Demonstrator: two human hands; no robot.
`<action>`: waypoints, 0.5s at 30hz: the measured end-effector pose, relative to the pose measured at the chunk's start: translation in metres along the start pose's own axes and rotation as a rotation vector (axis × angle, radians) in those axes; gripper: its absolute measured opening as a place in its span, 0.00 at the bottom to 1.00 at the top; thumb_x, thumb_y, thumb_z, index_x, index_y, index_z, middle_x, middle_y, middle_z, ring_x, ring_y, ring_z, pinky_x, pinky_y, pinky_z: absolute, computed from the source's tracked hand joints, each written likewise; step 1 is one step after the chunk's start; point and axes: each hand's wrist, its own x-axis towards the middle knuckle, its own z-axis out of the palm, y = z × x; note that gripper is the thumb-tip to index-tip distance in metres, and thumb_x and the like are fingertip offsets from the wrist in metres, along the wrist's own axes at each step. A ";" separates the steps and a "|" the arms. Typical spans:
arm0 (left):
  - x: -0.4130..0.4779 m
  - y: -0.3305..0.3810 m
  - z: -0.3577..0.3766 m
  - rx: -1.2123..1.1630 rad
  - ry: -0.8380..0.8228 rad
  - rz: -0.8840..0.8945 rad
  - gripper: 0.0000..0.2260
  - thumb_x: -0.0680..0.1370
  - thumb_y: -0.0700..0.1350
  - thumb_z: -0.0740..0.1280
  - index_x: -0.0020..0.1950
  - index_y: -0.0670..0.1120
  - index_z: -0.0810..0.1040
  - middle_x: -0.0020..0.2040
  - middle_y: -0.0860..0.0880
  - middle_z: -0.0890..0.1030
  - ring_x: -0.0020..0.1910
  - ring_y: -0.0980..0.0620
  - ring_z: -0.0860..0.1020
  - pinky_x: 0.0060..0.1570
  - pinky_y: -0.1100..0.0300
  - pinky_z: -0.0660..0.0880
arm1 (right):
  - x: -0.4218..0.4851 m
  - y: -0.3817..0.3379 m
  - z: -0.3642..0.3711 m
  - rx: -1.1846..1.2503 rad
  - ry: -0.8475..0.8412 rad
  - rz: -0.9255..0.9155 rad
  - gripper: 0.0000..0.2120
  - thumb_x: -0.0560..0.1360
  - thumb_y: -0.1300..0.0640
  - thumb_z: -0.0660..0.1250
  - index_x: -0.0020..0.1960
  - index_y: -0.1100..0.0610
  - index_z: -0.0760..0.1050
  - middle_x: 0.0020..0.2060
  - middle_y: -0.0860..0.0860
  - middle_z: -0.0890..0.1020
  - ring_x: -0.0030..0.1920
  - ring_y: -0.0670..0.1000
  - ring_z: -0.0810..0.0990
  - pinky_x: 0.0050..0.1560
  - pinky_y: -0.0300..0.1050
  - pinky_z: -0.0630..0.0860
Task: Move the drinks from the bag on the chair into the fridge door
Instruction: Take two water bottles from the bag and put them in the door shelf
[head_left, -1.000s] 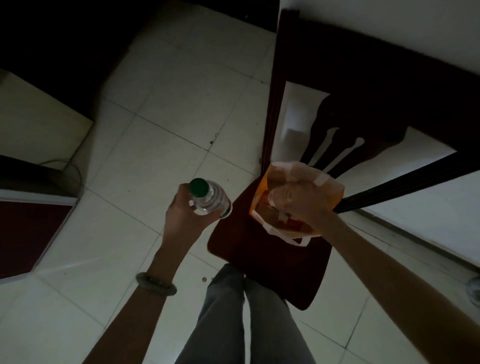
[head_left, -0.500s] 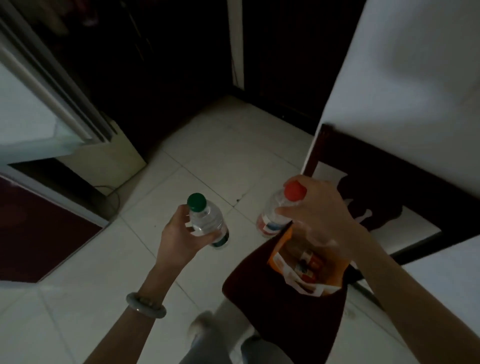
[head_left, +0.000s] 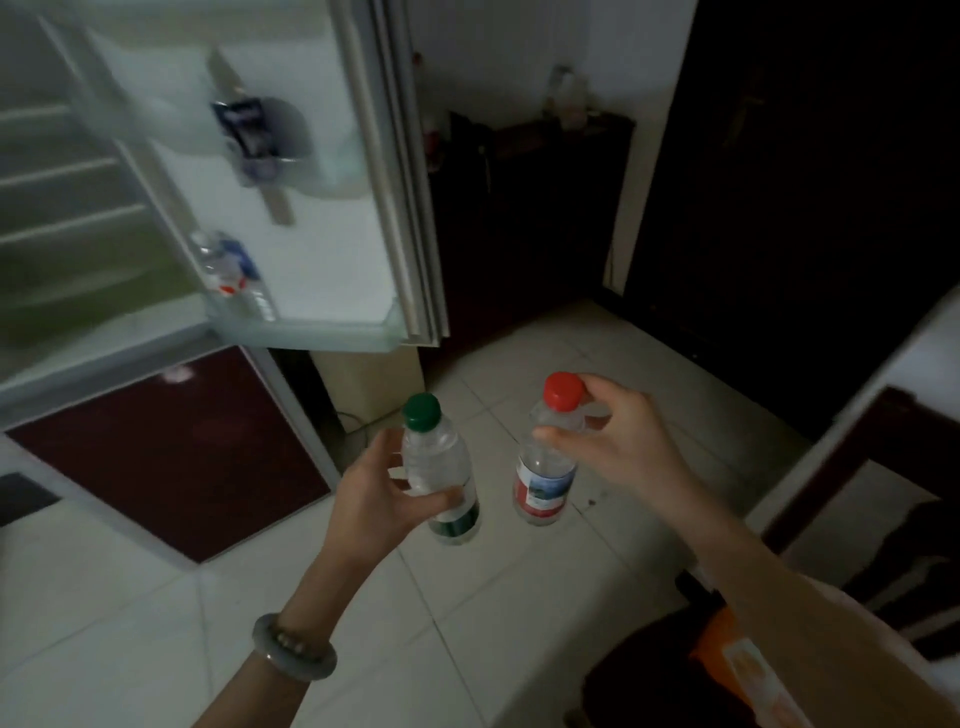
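Note:
My left hand (head_left: 376, 496) grips a clear bottle with a green cap (head_left: 436, 467) around its body. My right hand (head_left: 618, 447) holds a clear bottle with a red cap and red label (head_left: 545, 483) by its neck. Both bottles hang upright over the floor, side by side and apart. The open fridge door (head_left: 311, 182) stands at the upper left, its lower shelf (head_left: 322, 332) holding one bottle (head_left: 231, 270) at its left end. The orange bag (head_left: 727, 654) shows at the bottom right on the dark chair (head_left: 649, 680), partly hidden by my right forearm.
The fridge's interior shelves (head_left: 67, 171) lie at the far left, with a dark red lower door (head_left: 171, 452) beneath. A dark cabinet (head_left: 530, 218) stands behind the fridge door. Pale tiled floor (head_left: 130, 597) spreads below my hands. The chair back (head_left: 852, 467) rises at the right.
My view has swung up and left from the chair to the fridge. My right hand lifted the red-capped bottle out of the bag and carried it left, beside the green-capped one.

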 end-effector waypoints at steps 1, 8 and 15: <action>0.003 -0.007 -0.018 0.024 0.024 -0.001 0.29 0.58 0.53 0.78 0.55 0.49 0.74 0.48 0.55 0.80 0.43 0.61 0.77 0.36 0.73 0.72 | 0.009 -0.012 0.017 0.013 -0.007 -0.022 0.16 0.63 0.50 0.77 0.49 0.50 0.79 0.44 0.44 0.83 0.48 0.39 0.78 0.47 0.30 0.72; 0.012 -0.058 -0.130 0.095 0.160 -0.008 0.27 0.56 0.63 0.73 0.51 0.56 0.74 0.43 0.58 0.81 0.42 0.60 0.80 0.44 0.53 0.79 | 0.064 -0.092 0.117 0.083 -0.073 -0.194 0.17 0.62 0.53 0.78 0.47 0.44 0.77 0.41 0.41 0.82 0.43 0.38 0.79 0.44 0.30 0.73; 0.032 -0.100 -0.196 0.082 0.261 -0.064 0.26 0.58 0.60 0.75 0.52 0.54 0.75 0.44 0.57 0.82 0.43 0.60 0.80 0.45 0.55 0.80 | 0.116 -0.128 0.187 0.128 -0.119 -0.263 0.17 0.61 0.54 0.79 0.48 0.47 0.79 0.42 0.45 0.83 0.45 0.44 0.80 0.48 0.41 0.77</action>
